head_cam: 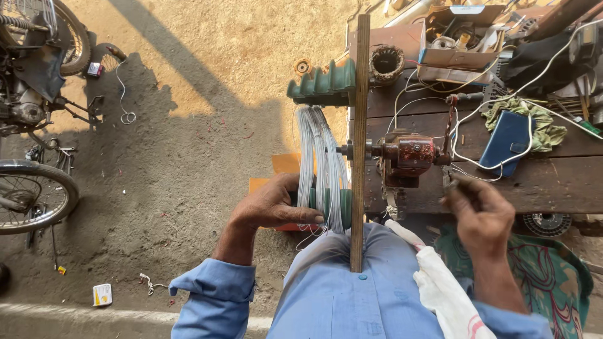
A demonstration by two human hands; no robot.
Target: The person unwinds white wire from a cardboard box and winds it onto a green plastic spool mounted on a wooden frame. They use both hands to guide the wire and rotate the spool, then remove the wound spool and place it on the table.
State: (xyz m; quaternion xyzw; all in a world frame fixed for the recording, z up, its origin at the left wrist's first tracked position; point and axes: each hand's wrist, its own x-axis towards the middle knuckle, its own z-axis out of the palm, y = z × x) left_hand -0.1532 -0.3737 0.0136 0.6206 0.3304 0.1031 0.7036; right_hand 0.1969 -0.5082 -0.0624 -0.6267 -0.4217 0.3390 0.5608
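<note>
Step in hand: winding wire. It looks like thin wire is being wound into loops on a hand-turned winder, and many loops are already on.
Left hand: the left hand (273, 204) rests on the lower green former (333, 206). The fingers (300, 216) are curled over it and press on the wire coil (321, 166).
Right hand: the right hand (480, 213) is closed, with the fingertips pinched around the crank handle (450, 183) of the winder.
Wire coil: silver-white loops stretched between the upper green former (321, 81) and the lower one. They hang just off the left edge of the wooden bench (553, 182), on the left side of the upright wooden board (358, 138).
Winder: the brown winding machine (408, 157) sits near the left edge of the bench, right of the board. Its shaft goes through the board to the coil.
Next move: I think the crank needs slow, even turns while the left hand keeps the loops flat and side by side. A fast turn could let a loop slip off the green steps.
Edges: the board presses against the person's blue shirt (339, 295), so the coil spins very close to the belly and the left wrist.
Open room: left of the coil is bare ground (188, 163), with a motorbike (34, 94) well apart. Right of the winder the bench is crowded: a blue wallet (505, 141), a green rag (549, 125), white cables (496, 103) and a cardboard box (458, 34). One white cable hangs near the crank and could catch.
</note>
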